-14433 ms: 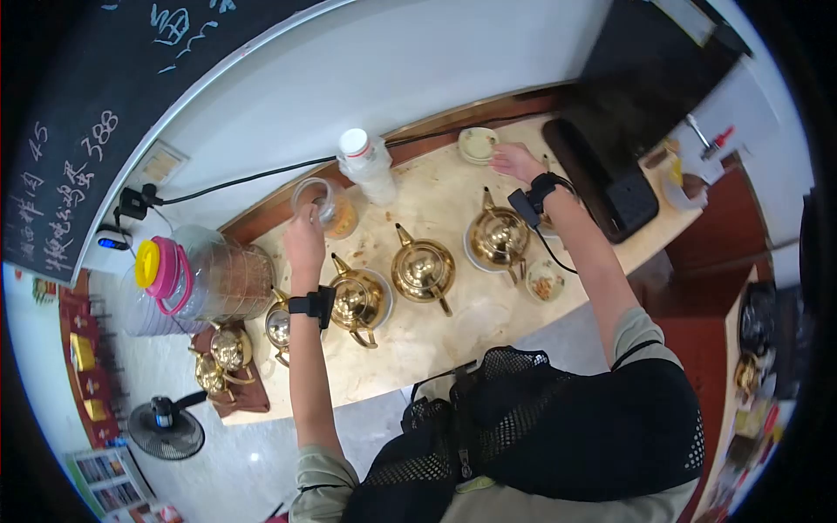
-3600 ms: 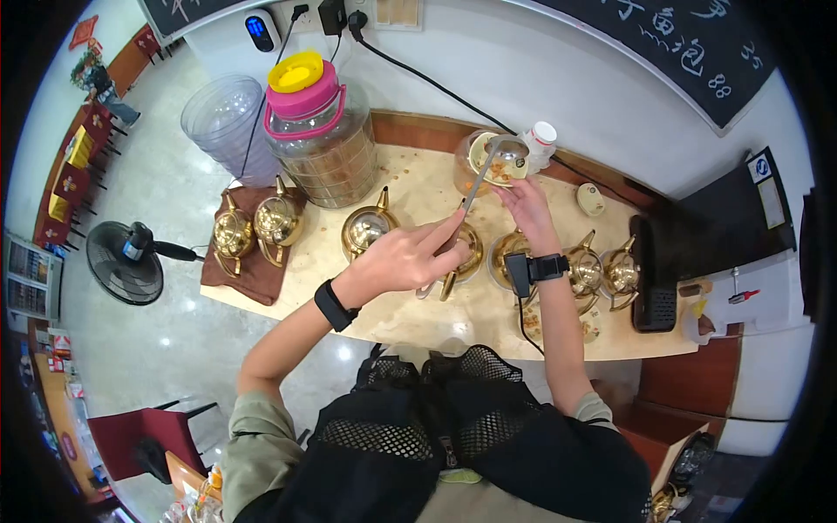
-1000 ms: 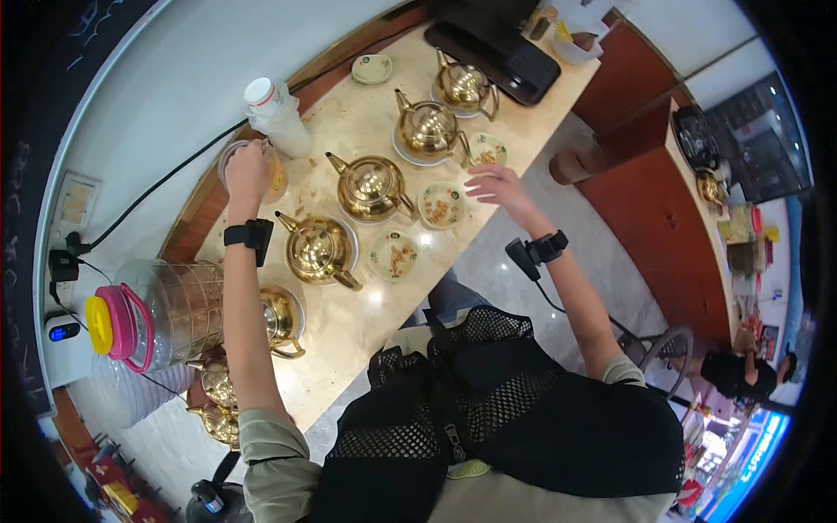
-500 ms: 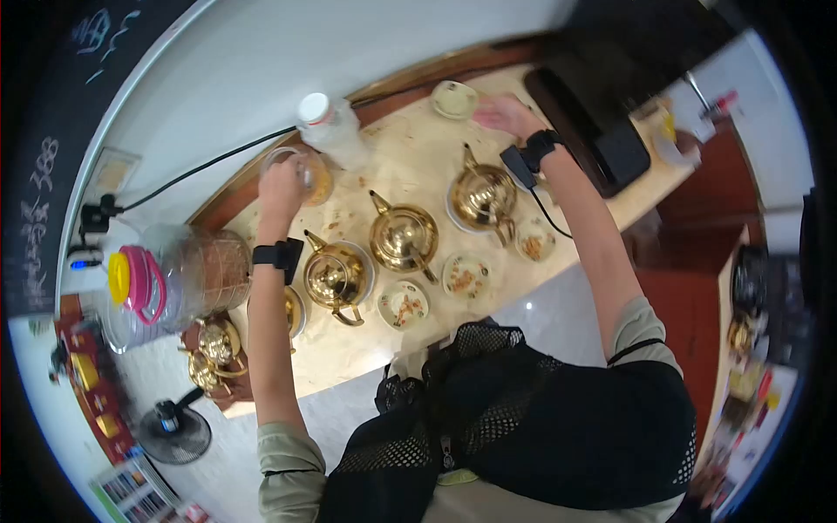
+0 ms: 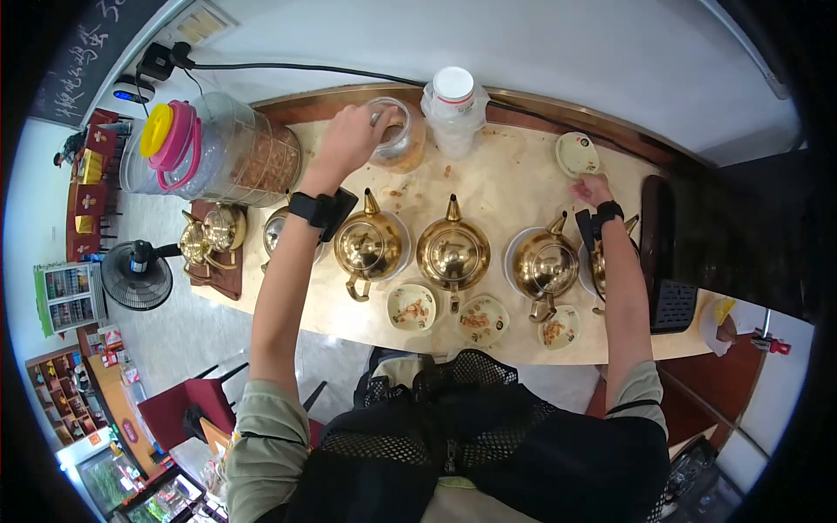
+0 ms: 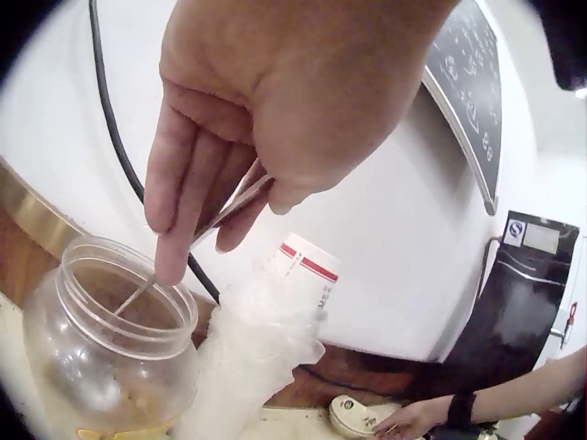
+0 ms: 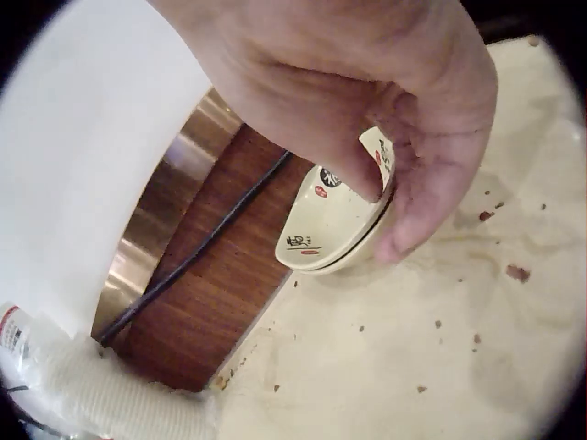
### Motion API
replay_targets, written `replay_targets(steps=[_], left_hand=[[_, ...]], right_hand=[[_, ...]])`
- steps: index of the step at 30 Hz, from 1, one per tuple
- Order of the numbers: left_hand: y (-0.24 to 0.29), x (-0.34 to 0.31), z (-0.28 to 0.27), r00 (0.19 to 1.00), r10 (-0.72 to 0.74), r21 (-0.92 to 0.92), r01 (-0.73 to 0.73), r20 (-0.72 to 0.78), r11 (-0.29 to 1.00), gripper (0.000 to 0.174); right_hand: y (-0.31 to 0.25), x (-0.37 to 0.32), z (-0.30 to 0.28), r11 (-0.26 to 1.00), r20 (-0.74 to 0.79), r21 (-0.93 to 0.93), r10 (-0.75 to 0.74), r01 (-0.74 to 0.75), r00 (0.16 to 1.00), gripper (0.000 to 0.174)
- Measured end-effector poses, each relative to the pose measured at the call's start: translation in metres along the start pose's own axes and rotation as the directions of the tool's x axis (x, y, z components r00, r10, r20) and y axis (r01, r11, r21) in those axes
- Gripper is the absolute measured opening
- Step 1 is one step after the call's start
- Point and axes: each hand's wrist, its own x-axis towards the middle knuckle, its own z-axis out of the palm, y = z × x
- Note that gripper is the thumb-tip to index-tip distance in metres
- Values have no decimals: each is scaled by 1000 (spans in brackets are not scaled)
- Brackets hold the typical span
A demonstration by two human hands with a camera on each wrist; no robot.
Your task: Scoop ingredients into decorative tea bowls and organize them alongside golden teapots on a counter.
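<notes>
My left hand (image 5: 350,138) is over the mouth of a clear plastic jar (image 6: 110,367). In the left wrist view it pinches the thin metal handle of a ladle (image 6: 138,298), whose lower end goes down into the jar. At the back right, my right hand (image 5: 593,189) pinches the rim of a small cream dish (image 7: 339,211), thumb inside and fingers outside. Another dish shows beneath it in the right wrist view. Three similar dishes with orange-brown bits stand along the front edge: a left one (image 5: 411,308), a middle one (image 5: 482,320) and a right one (image 5: 559,327).
Several brass teapots (image 5: 453,248) stand in a row between the hands and the front dishes. A bagged stack of cups (image 5: 453,122) is beside the jar. A large pink-lidged container (image 5: 253,161) stands left, a black tray (image 5: 673,305) right. A cable (image 5: 305,65) runs behind.
My right hand has gone from beside the front dishes to the dishes at the back, and now grips one. Earlier the ladle was over a dish; my left hand is now at the jar.
</notes>
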Motion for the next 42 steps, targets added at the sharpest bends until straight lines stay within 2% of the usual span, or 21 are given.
replay_targets(steps=[3, 6, 8, 11, 14, 16, 19, 20, 21, 22, 23, 25, 26, 28, 29, 30, 32, 35, 38, 39, 42], left_hand=[[8, -6, 0, 999, -4, -29, 3, -46, 1000, 26], [9, -8, 2, 994, -9, -66, 1, -113, 998, 25], [10, -10, 4, 986, -26, -81, 13, -162, 997, 24], [16, -21, 9, 984, 64, -6, -66, -164, 998, 22], [23, -23, 12, 989, 128, 93, -122, -69, 988, 21], [25, -19, 9, 995, 43, -11, -44, -87, 999, 23], [18, -9, 7, 985, -4, -122, -17, -172, 992, 29], [11, -4, 8, 984, -10, -124, -12, -177, 992, 29], [2, 1, 10, 977, -98, -117, 77, -189, 990, 32], [-9, 7, 12, 962, -186, -111, 166, -201, 980, 36], [-23, 13, 16, 959, -192, -113, 172, -207, 979, 36], [-46, 21, 20, 869, -346, -317, 236, -354, 918, 39], [-46, 18, 15, 865, -351, -320, 239, -358, 917, 39], [-46, 14, 3, 817, -545, -562, 364, -191, 743, 38], [-52, 13, 2, 795, -588, -582, 409, -151, 703, 36], [-56, 13, 2, 794, -588, -583, 407, -156, 704, 36], [-62, 13, 2, 754, -644, -639, 433, -129, 636, 36], [-57, 11, 1, 741, -651, -663, 408, -161, 628, 37], [-45, -1, -14, 773, -608, -707, 329, -179, 626, 38], [-45, -4, -18, 782, -586, -646, 339, -210, 684, 39], [-32, -21, -32, 778, -563, -660, 270, -280, 701, 38]], right_hand=[[-5, -5, 5, 1000, -82, -29, -2, 0, 997, 11], [-1, 2, 4, 999, -136, 41, -6, 12, 991, 12], [0, 0, 4, 999, -167, 7, -49, 50, 985, 12], [3, 6, 1, 996, -190, 10, -82, 86, 978, 13], [1, 1, -2, 995, -164, 58, -69, 79, 984, 12], [-5, -4, -2, 995, -148, 70, -65, 76, 987, 11], [-10, -6, -6, 986, -239, 69, -133, 153, 962, 10], [-9, -8, -9, 961, -209, 155, -195, 229, 958, 11], [-9, -9, -10, 923, -182, 242, -259, 298, 949, 12], [-11, -15, -10, 923, -178, 239, -265, 303, 948, 12], [-16, -25, -10, 931, -148, 226, -258, 286, 955, 12], [-22, -47, -10, 939, -114, 207, -255, 274, 960, 13], [-22, -58, -10, 948, -46, 176, -261, 265, 964, 14], [-26, -84, -8, 954, 24, 141, -271, 266, 962, 15], [-27, -100, -5, 949, 107, 152, -294, 276, 950, 14], [-27, -113, -2, 944, 188, 167, -315, 286, 930, 14], [-27, -135, 4, 938, 216, 172, -335, 302, 917, 13], [-28, -164, 17, 916, 253, 206, -389, 343, 886, 11], [-23, -187, 29, 893, 281, 257, -436, 371, 855, 12], [-24, -203, 38, 884, 285, 254, -456, 392, 843, 11], [-20, -218, 57, 863, 330, 272, -500, 426, 801, 12]])
